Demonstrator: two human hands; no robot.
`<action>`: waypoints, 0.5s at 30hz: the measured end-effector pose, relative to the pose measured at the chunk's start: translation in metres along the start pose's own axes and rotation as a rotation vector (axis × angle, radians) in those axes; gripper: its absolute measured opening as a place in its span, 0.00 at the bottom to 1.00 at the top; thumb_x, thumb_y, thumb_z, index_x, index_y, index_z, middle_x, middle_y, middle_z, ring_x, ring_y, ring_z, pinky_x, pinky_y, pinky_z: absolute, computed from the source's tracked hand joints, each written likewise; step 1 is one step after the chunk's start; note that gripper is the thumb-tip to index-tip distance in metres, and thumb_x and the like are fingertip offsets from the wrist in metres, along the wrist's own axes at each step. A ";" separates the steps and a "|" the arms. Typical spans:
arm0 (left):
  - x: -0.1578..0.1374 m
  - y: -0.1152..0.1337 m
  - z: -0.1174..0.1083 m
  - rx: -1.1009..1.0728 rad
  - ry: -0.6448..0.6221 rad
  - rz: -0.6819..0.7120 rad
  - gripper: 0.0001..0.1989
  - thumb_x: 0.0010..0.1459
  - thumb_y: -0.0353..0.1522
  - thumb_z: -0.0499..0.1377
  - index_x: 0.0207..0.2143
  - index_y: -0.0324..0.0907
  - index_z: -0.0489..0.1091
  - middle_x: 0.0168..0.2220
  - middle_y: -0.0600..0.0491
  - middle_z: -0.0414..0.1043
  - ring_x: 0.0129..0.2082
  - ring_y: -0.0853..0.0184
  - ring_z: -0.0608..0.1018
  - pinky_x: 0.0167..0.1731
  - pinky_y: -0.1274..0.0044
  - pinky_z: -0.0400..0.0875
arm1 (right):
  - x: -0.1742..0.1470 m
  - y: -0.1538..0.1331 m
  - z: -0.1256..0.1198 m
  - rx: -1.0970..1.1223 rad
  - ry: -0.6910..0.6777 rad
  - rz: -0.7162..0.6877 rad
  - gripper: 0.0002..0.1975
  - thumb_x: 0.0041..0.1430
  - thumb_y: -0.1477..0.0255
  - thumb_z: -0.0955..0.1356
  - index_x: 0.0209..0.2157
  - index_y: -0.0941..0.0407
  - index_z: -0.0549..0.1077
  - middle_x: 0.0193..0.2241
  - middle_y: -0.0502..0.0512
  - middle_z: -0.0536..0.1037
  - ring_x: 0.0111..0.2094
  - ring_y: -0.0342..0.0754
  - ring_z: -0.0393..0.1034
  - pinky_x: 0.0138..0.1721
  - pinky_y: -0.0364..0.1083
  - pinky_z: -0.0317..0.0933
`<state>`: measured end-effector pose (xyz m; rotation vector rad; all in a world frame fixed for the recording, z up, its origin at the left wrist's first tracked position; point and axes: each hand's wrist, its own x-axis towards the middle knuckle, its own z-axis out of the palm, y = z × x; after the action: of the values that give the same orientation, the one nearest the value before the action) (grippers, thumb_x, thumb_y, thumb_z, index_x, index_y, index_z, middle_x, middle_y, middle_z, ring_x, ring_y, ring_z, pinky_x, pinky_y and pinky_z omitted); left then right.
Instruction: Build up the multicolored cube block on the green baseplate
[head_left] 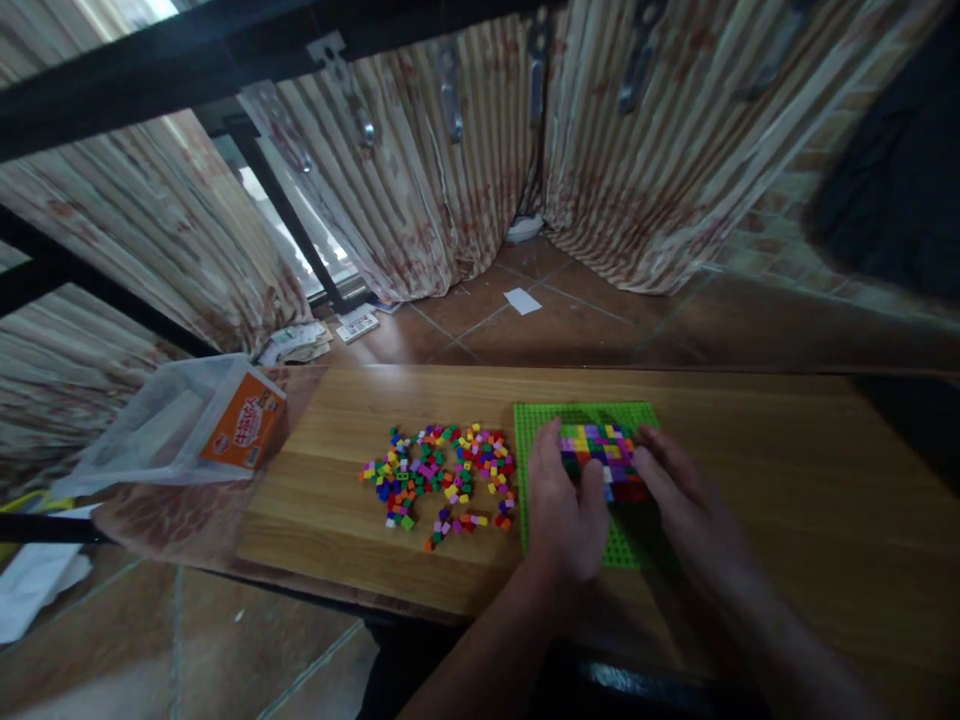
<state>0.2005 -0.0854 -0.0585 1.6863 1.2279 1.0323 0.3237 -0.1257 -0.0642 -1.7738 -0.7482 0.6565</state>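
A multicoloured block of small toy bricks [600,450] stands on a green studded baseplate [534,540]. My left hand [562,505] is at the block's left side, fingers along its edge and thumb by the front. From the right, my right hand [679,490] holds the opposite side, with its fingertips at the edge. The two hands press around the block, which partly hides behind them. Left of the baseplate, a loose pile of coloured toy bricks [427,470] is scattered over the wooden board.
The wooden board [322,540] lies on a reddish table. At the left stands a clear plastic box [169,420] with an orange label. Patterned curtains [450,180] hang beyond the tiled floor, and a dark metal bar crosses above. Papers [296,343] lie near the window.
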 end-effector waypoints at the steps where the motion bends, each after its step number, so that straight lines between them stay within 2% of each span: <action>1: -0.001 0.000 0.002 -0.007 -0.033 -0.029 0.26 0.64 0.35 0.52 0.63 0.39 0.55 0.64 0.39 0.59 0.65 0.57 0.62 0.64 0.62 0.57 | -0.005 -0.001 0.003 -0.031 0.003 0.001 0.31 0.54 0.49 0.68 0.55 0.51 0.71 0.56 0.61 0.74 0.56 0.61 0.68 0.56 0.60 0.60; 4: -0.005 0.004 0.005 -0.041 -0.078 -0.105 0.28 0.65 0.35 0.49 0.65 0.37 0.54 0.67 0.39 0.54 0.67 0.57 0.58 0.66 0.62 0.53 | -0.024 -0.007 0.015 -0.101 0.040 0.055 0.39 0.54 0.46 0.65 0.62 0.53 0.64 0.60 0.63 0.68 0.60 0.63 0.63 0.58 0.61 0.56; 8: -0.009 0.007 0.004 -0.107 -0.091 -0.139 0.29 0.64 0.34 0.49 0.66 0.38 0.53 0.67 0.41 0.54 0.67 0.57 0.58 0.67 0.62 0.53 | -0.040 -0.014 0.026 -0.143 0.081 0.127 0.45 0.54 0.44 0.63 0.66 0.56 0.57 0.61 0.66 0.67 0.59 0.65 0.63 0.57 0.62 0.56; 12: -0.014 0.007 -0.001 -0.140 -0.104 -0.167 0.29 0.64 0.34 0.48 0.67 0.39 0.52 0.67 0.41 0.54 0.67 0.58 0.59 0.66 0.62 0.53 | -0.041 -0.014 0.031 -0.165 0.136 0.140 0.42 0.54 0.45 0.63 0.64 0.56 0.61 0.58 0.67 0.70 0.55 0.66 0.66 0.54 0.63 0.58; 15: -0.017 0.006 -0.003 -0.160 -0.095 -0.182 0.30 0.64 0.34 0.49 0.67 0.41 0.52 0.68 0.42 0.52 0.68 0.58 0.58 0.67 0.63 0.53 | -0.037 -0.008 0.033 -0.193 0.185 0.090 0.39 0.55 0.47 0.63 0.62 0.54 0.65 0.55 0.65 0.73 0.51 0.64 0.69 0.51 0.62 0.60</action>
<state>0.1965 -0.1030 -0.0549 1.4560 1.1804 0.9050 0.2736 -0.1308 -0.0631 -2.0238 -0.6248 0.4835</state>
